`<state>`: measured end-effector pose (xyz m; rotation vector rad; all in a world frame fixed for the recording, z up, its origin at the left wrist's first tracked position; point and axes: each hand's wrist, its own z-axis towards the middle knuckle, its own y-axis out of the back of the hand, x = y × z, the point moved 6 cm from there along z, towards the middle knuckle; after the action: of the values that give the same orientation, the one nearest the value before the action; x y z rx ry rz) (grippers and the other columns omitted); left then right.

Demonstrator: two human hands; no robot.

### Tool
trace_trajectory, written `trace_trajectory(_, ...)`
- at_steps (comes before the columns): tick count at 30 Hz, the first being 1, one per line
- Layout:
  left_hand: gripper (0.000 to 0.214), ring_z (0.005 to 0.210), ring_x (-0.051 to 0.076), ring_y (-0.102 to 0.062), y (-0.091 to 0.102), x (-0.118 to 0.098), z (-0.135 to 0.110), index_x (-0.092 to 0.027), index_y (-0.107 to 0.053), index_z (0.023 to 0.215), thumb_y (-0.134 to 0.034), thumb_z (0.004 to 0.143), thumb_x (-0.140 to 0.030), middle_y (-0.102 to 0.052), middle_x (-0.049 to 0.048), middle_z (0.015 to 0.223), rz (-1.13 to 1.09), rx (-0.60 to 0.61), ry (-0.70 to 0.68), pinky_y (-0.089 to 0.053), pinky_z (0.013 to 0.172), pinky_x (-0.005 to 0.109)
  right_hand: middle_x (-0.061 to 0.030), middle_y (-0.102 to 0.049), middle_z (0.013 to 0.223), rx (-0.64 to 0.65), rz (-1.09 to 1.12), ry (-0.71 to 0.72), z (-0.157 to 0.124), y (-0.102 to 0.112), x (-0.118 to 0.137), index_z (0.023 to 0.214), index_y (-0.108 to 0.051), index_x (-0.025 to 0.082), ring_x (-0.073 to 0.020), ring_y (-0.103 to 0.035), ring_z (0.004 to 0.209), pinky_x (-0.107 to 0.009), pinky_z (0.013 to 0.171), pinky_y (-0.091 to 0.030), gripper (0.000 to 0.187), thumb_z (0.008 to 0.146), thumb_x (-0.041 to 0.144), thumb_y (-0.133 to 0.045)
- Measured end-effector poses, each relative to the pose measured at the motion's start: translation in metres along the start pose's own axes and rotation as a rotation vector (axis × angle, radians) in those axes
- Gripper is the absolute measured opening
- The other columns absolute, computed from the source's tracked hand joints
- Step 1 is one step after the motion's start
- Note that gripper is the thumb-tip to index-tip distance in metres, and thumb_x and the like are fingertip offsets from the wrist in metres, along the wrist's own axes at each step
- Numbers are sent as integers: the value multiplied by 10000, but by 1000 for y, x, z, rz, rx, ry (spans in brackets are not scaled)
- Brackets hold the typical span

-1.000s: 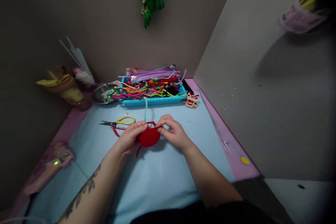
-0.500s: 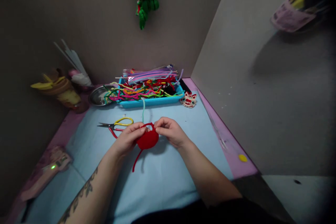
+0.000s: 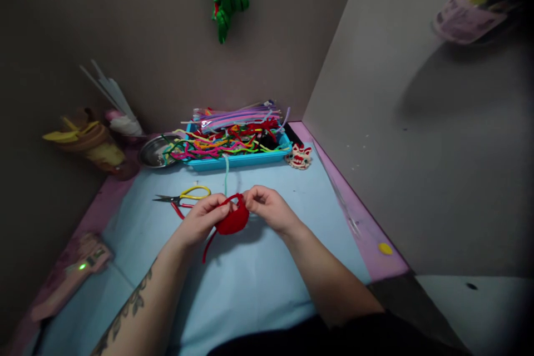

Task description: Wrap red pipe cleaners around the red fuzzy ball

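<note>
Both hands meet over the light blue mat [image 3: 258,283], holding a red pipe-cleaner piece [image 3: 232,222] between them. My left hand [image 3: 203,219] is closed, pinching its left edge. My right hand [image 3: 269,209] is closed too, pinching the thin red loop at its upper right. A loose red tail hangs down from the piece toward the mat. Scissors with yellow handles [image 3: 181,197] lie just beyond my left hand, beside a short red strand.
A blue tray [image 3: 240,161] heaped with several coloured pipe cleaners stands at the back, a metal dish [image 3: 152,152] to its left and a small red-and-white figure [image 3: 299,156] to its right. A pink device [image 3: 69,275] with a green light lies front left. Walls close in behind and right.
The red piece has been turned and tilted between my hands, its loop drawn in and its tail swung left. The view has drifted slightly.
</note>
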<state>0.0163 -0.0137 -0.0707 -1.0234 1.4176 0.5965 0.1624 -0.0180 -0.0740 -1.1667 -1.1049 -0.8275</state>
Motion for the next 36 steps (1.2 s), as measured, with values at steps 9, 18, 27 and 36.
trace_trajectory(9,320,568,87,-495,5,-2,0,-142,-561,719,-702,753,-427,-605,2,683,12,0,-17,-366,535,208,-2,-599,730,57,-152,35,-4,-8,5,712,-632,197,-145,-538,718,-291,733,-436,308,776,498,-650)
trace_trajectory(18,330,556,95,-497,13,3,5,-155,-592,779,-726,714,-449,-593,-14,655,33,-82,11,-366,533,209,-69,-530,1104,-7,-329,126,-6,-5,10,726,-647,199,-199,-548,1074,-363,993,-386,227,807,411,-631)
trace_trajectory(27,308,692,144,-593,33,-17,0,-178,-650,887,-678,745,-450,-667,24,756,262,-575,-201,-446,641,241,-106,-505,1251,-294,-552,204,-8,7,16,706,-628,199,-225,-484,1214,-376,1001,-388,153,824,275,-566)
trace_trajectory(36,262,781,208,-647,-6,-23,-2,-182,-725,944,-674,746,-345,-742,66,900,656,-324,-205,-467,657,280,-101,-495,1232,-315,-653,250,-11,4,20,725,-607,209,-229,-477,1190,-378,956,-428,150,851,252,-537)
